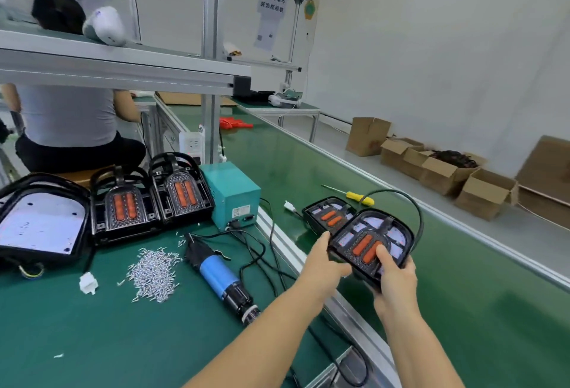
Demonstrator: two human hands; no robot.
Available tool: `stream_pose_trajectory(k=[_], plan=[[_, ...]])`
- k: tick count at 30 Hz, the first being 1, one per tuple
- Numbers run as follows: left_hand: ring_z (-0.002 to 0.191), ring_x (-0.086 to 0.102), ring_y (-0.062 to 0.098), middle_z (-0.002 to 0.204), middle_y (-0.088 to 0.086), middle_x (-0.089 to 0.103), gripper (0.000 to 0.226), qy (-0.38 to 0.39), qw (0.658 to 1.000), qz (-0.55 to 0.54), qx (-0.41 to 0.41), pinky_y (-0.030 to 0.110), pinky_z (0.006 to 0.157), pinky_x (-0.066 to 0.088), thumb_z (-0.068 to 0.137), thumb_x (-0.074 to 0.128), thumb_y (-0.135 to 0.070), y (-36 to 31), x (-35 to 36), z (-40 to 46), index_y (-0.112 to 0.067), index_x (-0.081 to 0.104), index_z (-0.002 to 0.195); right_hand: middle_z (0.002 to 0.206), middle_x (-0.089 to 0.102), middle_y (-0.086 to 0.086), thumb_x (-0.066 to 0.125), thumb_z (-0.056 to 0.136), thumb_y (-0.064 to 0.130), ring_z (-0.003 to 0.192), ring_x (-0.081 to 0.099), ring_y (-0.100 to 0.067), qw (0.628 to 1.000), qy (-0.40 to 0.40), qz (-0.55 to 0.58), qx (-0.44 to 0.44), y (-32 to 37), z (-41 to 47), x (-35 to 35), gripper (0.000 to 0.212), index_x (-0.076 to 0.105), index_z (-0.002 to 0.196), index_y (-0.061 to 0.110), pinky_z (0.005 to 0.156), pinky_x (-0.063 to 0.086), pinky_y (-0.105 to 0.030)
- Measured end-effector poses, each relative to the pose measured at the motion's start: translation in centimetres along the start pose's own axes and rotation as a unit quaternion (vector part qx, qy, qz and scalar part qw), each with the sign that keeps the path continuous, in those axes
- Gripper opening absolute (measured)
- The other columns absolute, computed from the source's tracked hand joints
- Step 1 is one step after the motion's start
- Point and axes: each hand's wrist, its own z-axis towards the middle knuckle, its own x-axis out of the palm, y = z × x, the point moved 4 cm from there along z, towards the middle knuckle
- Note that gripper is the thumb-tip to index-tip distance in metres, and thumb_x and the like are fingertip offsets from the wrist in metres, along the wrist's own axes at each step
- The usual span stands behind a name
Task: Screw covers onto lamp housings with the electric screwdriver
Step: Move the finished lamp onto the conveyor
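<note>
Both my hands hold one black lamp housing (pixel 374 235) with orange inserts above the green conveyor belt (pixel 447 264). My left hand (pixel 324 261) grips its left edge, and my right hand (pixel 393 273) grips its near edge, thumb on top. A second such housing (pixel 327 214) lies on the belt just behind it. The blue electric screwdriver (pixel 217 273) lies on the green bench to the left, beside a pile of loose screws (pixel 154 273). Two more housings (pixel 123 202) (pixel 182 190) and a white-backed one (pixel 40 221) sit at the bench's far left.
A teal power box (pixel 231 193) stands behind the screwdriver, its black cables trailing over the bench edge. A yellow-handled screwdriver (pixel 354 196) lies on the belt. A seated person (pixel 68 116) works beyond the bench. Cardboard boxes (pixel 447 168) line the floor at right.
</note>
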Motion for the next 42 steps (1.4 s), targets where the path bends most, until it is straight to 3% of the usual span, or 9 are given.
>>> stream_pose_trajectory(k=[4, 6, 8, 12, 19, 22, 26, 32, 42], plan=[[0.143, 0.019, 0.017, 0.159, -0.009, -0.007, 0.083, 0.045, 0.991, 0.124, 0.015, 0.009, 0.079, 0.042, 0.091, 0.051, 0.0, 1.4, 1.8, 0.0, -0.035, 0.005, 0.152, 0.131, 0.059, -0.012, 0.064, 0.093, 0.014, 0.116, 0.059, -0.033, 0.999, -0.047, -0.026, 0.006, -0.2, 2.0, -0.7, 0.051, 0.042, 0.139, 0.017, 0.102, 0.045, -0.057], [0.145, 0.013, 0.016, 0.156, -0.018, -0.019, 0.086, 0.062, 0.982, 0.177, 0.026, 0.019, 0.086, 0.048, 0.09, 0.049, 0.005, 1.9, 2.4, 0.2, -0.038, 0.006, 0.151, 0.141, 0.051, -0.012, 0.065, 0.093, 0.017, 0.125, 0.052, -0.034, 0.996, -0.065, -0.051, 0.018, -0.4, 2.8, -0.8, 0.063, 0.033, 0.147, 0.017, 0.106, 0.041, -0.058], [0.145, 0.012, 0.017, 0.155, -0.02, -0.021, 0.088, 0.087, 0.969, 0.229, 0.039, 0.034, 0.1, 0.045, 0.089, 0.047, 0.009, 2.2, 3.1, 0.3, -0.039, 0.007, 0.151, 0.153, 0.037, -0.011, 0.066, 0.093, 0.02, 0.135, 0.042, -0.035, 0.994, -0.083, -0.065, 0.03, -0.5, 3.7, -0.9, 0.076, 0.02, 0.154, 0.017, 0.109, 0.037, -0.059], [0.146, 0.008, 0.016, 0.157, -0.015, -0.019, 0.086, 0.132, 0.926, 0.346, 0.067, 0.035, 0.113, 0.029, 0.087, 0.045, 0.007, 2.4, 4.5, 0.4, -0.035, 0.007, 0.152, 0.156, 0.031, -0.013, 0.065, 0.094, 0.02, 0.136, 0.039, -0.036, 0.99, -0.106, -0.08, 0.046, -0.4, 5.0, -0.8, 0.082, 0.012, 0.155, 0.014, 0.109, 0.037, -0.055], [0.147, 0.001, 0.021, 0.16, -0.003, -0.012, 0.085, 0.158, 0.862, 0.474, 0.089, 0.04, 0.118, 0.012, 0.086, 0.051, -0.003, 2.1, 5.8, 1.3, -0.025, 0.002, 0.153, 0.129, 0.056, -0.023, 0.06, 0.094, 0.016, 0.101, 0.056, -0.032, 0.971, -0.141, -0.156, 0.112, -0.3, 6.6, -1.9, 0.046, 0.044, 0.132, -0.005, 0.08, 0.047, -0.041], [0.147, 0.0, 0.022, 0.16, -0.003, -0.012, 0.086, 0.17, 0.85, 0.493, 0.076, 0.043, 0.118, 0.01, 0.085, 0.049, -0.002, 2.3, 5.8, 1.6, -0.026, 0.0, 0.153, 0.129, 0.053, -0.022, 0.056, 0.095, 0.018, 0.109, 0.054, -0.035, 0.961, -0.129, -0.218, 0.107, 0.0, 6.7, -2.1, 0.048, 0.043, 0.135, -0.006, 0.087, 0.045, -0.043], [0.147, 0.0, 0.023, 0.16, -0.002, -0.013, 0.087, 0.174, 0.838, 0.513, 0.067, 0.046, 0.119, 0.007, 0.083, 0.045, 0.0, 2.4, 5.9, 1.7, -0.025, -0.001, 0.153, 0.16, 0.017, -0.014, 0.051, 0.097, 0.031, 0.144, 0.022, -0.034, 0.862, -0.129, -0.489, -0.038, 2.0, 5.0, -1.4, 0.068, 0.019, 0.153, 0.009, 0.116, 0.021, -0.05], [0.147, -0.001, 0.024, 0.16, -0.001, -0.013, 0.082, 0.16, 0.816, 0.554, 0.042, 0.052, 0.117, 0.002, 0.087, 0.043, -0.006, 3.2, 4.3, 1.7, -0.018, -0.005, 0.153, 0.163, 0.012, 0.001, 0.041, 0.1, 0.037, 0.149, 0.005, -0.027, 0.716, 0.058, -0.688, -0.102, 0.0, 2.3, 0.6, 0.05, 0.032, 0.15, 0.033, 0.116, 0.012, -0.057], [0.147, -0.003, 0.021, 0.16, 0.003, -0.008, 0.071, 0.148, 0.795, 0.588, 0.03, 0.048, 0.118, -0.001, 0.092, 0.036, -0.003, 3.5, 2.2, 1.0, -0.012, 0.0, 0.153, 0.162, 0.017, -0.006, 0.04, 0.105, 0.025, 0.149, 0.006, -0.035, 0.673, 0.063, -0.725, -0.135, -0.6, 3.2, 1.5, 0.046, 0.032, 0.15, 0.032, 0.115, 0.015, -0.062]])
